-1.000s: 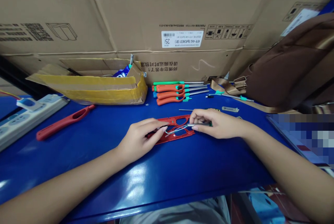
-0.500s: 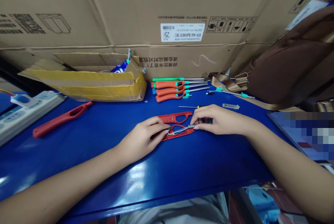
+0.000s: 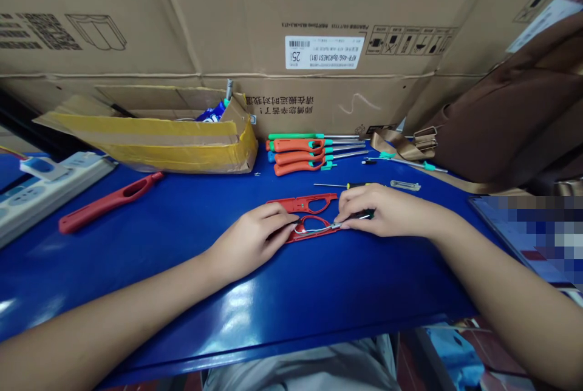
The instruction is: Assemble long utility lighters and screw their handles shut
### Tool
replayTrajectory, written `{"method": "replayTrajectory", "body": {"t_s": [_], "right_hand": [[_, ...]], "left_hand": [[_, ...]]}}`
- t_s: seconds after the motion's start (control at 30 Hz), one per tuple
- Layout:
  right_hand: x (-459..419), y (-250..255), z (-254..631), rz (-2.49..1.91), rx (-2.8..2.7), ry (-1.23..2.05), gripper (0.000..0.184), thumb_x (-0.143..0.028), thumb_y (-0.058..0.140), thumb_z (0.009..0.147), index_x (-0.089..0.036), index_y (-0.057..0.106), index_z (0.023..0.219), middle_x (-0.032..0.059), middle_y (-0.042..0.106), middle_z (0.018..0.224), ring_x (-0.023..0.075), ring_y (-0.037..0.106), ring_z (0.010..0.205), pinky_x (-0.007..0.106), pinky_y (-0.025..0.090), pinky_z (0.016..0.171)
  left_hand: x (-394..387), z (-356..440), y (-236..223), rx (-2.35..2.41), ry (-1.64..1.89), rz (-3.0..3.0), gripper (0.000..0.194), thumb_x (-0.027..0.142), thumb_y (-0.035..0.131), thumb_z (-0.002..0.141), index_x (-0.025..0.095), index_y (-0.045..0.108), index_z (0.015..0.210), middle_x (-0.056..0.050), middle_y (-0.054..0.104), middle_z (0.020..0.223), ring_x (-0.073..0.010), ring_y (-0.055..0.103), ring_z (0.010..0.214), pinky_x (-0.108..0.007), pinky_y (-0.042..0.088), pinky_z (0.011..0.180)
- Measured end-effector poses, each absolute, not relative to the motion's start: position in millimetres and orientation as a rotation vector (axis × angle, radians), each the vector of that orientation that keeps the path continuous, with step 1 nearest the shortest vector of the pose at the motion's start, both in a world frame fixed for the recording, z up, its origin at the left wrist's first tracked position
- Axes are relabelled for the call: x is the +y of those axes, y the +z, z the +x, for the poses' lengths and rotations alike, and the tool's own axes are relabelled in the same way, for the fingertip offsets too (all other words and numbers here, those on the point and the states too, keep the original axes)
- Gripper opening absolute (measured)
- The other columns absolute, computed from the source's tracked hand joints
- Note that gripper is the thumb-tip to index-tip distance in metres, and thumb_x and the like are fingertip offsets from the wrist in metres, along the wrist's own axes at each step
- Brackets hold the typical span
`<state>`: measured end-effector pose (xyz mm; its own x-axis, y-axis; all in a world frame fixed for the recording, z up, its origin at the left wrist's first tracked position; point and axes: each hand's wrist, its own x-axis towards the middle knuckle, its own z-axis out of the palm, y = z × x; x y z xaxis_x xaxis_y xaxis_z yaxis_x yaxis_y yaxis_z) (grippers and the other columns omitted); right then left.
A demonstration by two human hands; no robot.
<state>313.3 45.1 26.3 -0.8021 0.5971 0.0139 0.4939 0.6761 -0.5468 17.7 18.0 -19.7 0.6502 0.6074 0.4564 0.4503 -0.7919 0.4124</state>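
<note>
Two red plastic handle shells lie side by side on the blue table [image 3: 282, 306]: the far shell [image 3: 304, 203] and the near shell [image 3: 314, 230]. My left hand [image 3: 250, 242] is closed, its fingertips pressing the left end of the near shell. My right hand [image 3: 378, 210] pinches a thin metal tube [image 3: 319, 230] that lies along the near shell's loop, with a small green piece under the fingers.
A stack of finished orange and green lighters [image 3: 300, 156] lies behind the hands. A loose red shell [image 3: 107, 203] sits at left near a power strip [image 3: 40, 187]. A taped cardboard tray [image 3: 155, 139], large cartons, a brown bag [image 3: 505, 118] and small metal parts [image 3: 405, 185] ring the table.
Both hands and the near shell shifted slightly toward me; the metal tube has settled lower into the near shell. The camera tilted a little.
</note>
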Motion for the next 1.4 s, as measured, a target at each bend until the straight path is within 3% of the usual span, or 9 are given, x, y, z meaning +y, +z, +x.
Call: {"method": "replayTrajectory", "body": {"t_s": [0.4,1.07,1.4], "right_hand": [[35.3,33.2,309.3,-0.974,-2.827,0.636,0.017,-0.022,0.063,0.096,-0.021,0.079,0.101,0.0031,0.074,0.095,0.0159,0.068,0.085,0.025,0.046,0.075],[35.9,30.0,307.7,-0.967,-2.841,0.608,0.016,-0.021,0.062,0.096,-0.021,0.078,0.100,0.0030,0.074,0.095,0.0170,0.068,0.089,0.027,0.047,0.078],[33.7,32.6,308.7,-1.017,-2.882,0.529,0.014,-0.019,0.063,0.094,-0.023,0.077,0.096,0.0012,0.075,0.095,0.0164,0.068,0.085,0.027,0.045,0.075]], "left_hand": [[17.1,17.8,-23.2,0.835,0.869,2.645,0.021,0.016,0.057,0.100,0.014,0.069,0.116,-0.008,0.073,0.105,-0.0190,0.070,0.097,-0.030,0.058,0.086],[16.2,12.5,-10.0,0.831,0.715,2.522,0.032,0.022,0.067,0.093,0.017,0.069,0.124,-0.009,0.073,0.109,-0.0205,0.069,0.103,-0.032,0.058,0.091],[16.3,15.2,-6.1,0.859,0.688,2.452,0.032,0.022,0.070,0.091,0.017,0.071,0.123,-0.007,0.071,0.099,-0.0177,0.068,0.088,-0.028,0.058,0.078]]}}
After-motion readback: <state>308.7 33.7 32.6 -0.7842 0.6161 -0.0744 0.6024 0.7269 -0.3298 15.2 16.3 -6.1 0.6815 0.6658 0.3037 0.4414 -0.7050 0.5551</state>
